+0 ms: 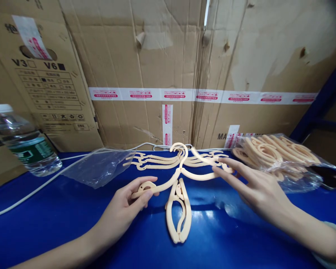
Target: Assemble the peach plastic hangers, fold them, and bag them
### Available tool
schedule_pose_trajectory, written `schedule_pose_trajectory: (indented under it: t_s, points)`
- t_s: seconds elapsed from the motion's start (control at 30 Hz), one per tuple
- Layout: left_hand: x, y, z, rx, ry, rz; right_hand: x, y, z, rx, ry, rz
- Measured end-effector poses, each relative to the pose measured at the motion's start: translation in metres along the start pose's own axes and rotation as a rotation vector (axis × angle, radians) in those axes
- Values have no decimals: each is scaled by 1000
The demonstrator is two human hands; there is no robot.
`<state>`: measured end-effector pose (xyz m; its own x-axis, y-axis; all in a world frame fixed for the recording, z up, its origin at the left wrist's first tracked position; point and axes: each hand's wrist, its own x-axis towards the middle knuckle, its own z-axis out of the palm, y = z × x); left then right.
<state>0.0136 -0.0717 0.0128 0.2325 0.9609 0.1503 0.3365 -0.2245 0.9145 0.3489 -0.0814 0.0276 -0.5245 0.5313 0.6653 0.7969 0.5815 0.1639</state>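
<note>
A cream plastic folding clothes hanger (pixel 166 185) is raised above the blue table with its arms spread. My left hand (pixel 131 198) pinches the hanger's left end between thumb and fingers. At the other end, my right hand (pixel 249 183) has its thumb and fingers about the right arm, where a loose bar slants up toward the hook. Below the hook lies a folded hanger (pixel 170 220) on the table. Several unfolded hangers (pixel 159 161) lie in a stack behind the held one, partly hidden by it.
Clear bags of folded hangers (pixel 268 153) lie at the right, beside a dark phone (pixel 332 177). At the left are a water bottle (pixel 30 149), an empty plastic bag (pixel 98 168) and a white cable (pixel 25 203). Cardboard (pixel 145 123) walls the back of the blue table (pixel 226 243).
</note>
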Motion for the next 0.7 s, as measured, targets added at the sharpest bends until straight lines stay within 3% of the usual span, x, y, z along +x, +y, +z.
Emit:
schedule_pose_trajectory:
  t_s: [0.13, 0.4, 0.5, 0.7]
  points:
    - [1, 1, 0, -59, 30, -7, 4, -5, 6, 275, 60, 170]
    - [1, 2, 2, -210, 95, 1, 15, 1, 3, 903, -115, 575]
    - [-3, 5, 7, -272, 51, 21, 17, -9, 5, 1059, -182, 651]
    - [-6, 7, 14, -360, -16, 61, 14, -42, 12, 1510, -88, 835]
